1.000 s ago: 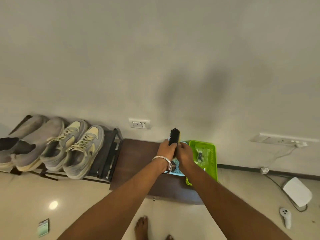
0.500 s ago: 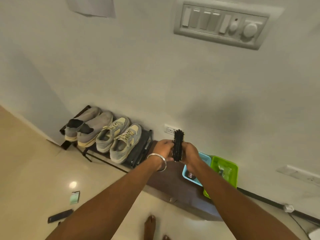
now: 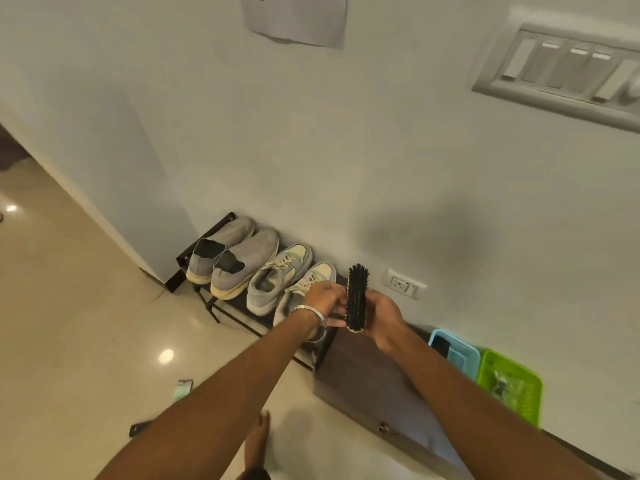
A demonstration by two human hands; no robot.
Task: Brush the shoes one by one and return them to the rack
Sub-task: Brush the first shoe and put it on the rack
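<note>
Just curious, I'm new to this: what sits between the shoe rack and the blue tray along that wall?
In the head view, a dark brown cabinet sits between the shoe rack and the blue tray, which rests on the cabinet's far end.

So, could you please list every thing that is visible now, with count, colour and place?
shoes: four, grey, two with cream laces, on the rack
rack: one, black, by the wall
brush: one, black bristles, held upright
low cabinet: one, dark brown, right of rack
trays: one blue, one green, on the cabinet
socket: one, white, on the wall
switch panel: one, grey, upper right
paper: one, white, on the wall
left hand: touches brush
right hand: holds brush
</note>
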